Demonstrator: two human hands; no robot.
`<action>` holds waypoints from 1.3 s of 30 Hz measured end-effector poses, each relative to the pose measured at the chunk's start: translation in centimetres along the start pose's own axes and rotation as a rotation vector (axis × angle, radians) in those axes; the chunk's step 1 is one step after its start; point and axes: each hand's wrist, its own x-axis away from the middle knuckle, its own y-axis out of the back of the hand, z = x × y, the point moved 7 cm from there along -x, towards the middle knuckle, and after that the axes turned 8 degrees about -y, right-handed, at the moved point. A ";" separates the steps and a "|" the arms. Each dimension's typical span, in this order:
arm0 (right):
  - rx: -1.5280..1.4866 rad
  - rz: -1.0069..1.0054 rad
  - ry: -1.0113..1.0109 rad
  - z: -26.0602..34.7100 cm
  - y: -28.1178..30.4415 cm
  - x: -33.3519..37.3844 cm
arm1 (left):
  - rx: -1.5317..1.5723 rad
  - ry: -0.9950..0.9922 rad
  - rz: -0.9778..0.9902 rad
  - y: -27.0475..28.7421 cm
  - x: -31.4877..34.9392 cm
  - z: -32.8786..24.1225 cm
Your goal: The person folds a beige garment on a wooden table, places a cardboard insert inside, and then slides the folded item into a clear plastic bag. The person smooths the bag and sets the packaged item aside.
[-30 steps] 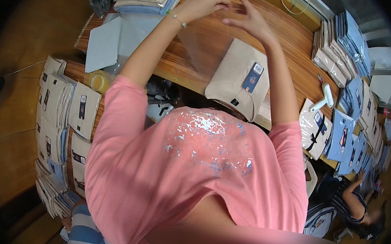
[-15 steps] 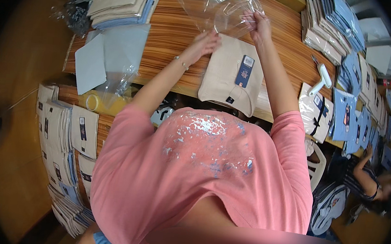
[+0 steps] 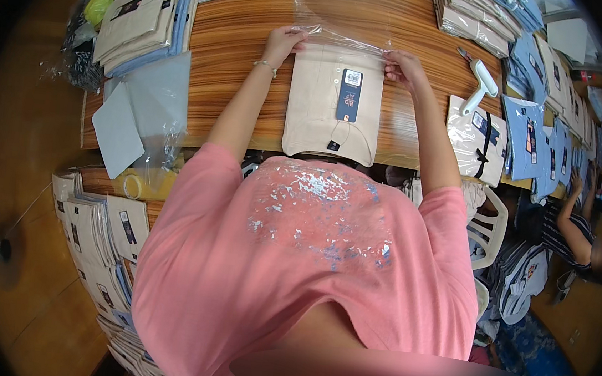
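A folded beige shirt point(image 3: 315, 110) lies on the wooden table in front of me, a navy hang tag point(image 3: 349, 95) on its front. At its far end a clear plastic bag point(image 3: 345, 13) stretches away flat over the table. My left hand point(image 3: 282, 46) pinches the left corner of the bag's mouth, and my right hand point(image 3: 404, 69) grips the right corner, fingers curled. The edge of the bag's opening runs taut between the two hands, at the shirt's far edge. How far the shirt reaches into the bag I cannot tell.
Stacked beige and blue shirts point(image 3: 140, 23) stand at the left, beside loose plastic bags and white card point(image 3: 118, 129). A lint roller point(image 3: 481, 87) rests at the right near a ribbon-tied shirt point(image 3: 478, 143) and more stacks. Another person in stripes point(image 3: 569, 229) works at the far right.
My left hand has left the shirt and taken the bag's left corner. The bag, loosely raised before, is now lowered and spread at the shirt's far end.
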 end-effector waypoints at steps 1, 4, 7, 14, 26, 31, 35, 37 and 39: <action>0.083 -0.016 0.005 -0.3 -0.3 -0.5 | -0.146 -0.101 -0.043 0.6 -0.9 0.7; 0.156 -0.009 0.054 -1.5 0.2 -3.8 | -0.409 -0.185 -0.094 0.3 -2.1 0.4; 0.266 0.066 -0.026 -1.9 -0.2 -4.4 | -0.166 -0.128 0.014 1.2 -2.2 3.3; 0.336 0.115 -0.141 -1.6 1.6 -5.6 | -0.240 0.124 0.313 0.4 -0.1 2.3; 0.291 0.542 -0.288 -4.1 1.0 -2.6 | -0.120 0.184 0.439 0.4 2.5 3.2; 0.343 0.520 -0.233 -8.2 0.1 0.6 | -0.135 0.292 0.503 0.3 7.9 5.1; 0.426 0.484 -0.223 -9.6 -0.4 5.1 | -0.060 0.319 0.491 0.0 13.5 4.2; 0.440 0.428 -0.220 -11.4 0.1 6.7 | -0.004 0.348 0.468 -0.7 15.7 3.8; 0.427 0.406 -0.244 -13.5 0.1 8.4 | 0.014 0.394 0.445 -0.7 18.1 4.3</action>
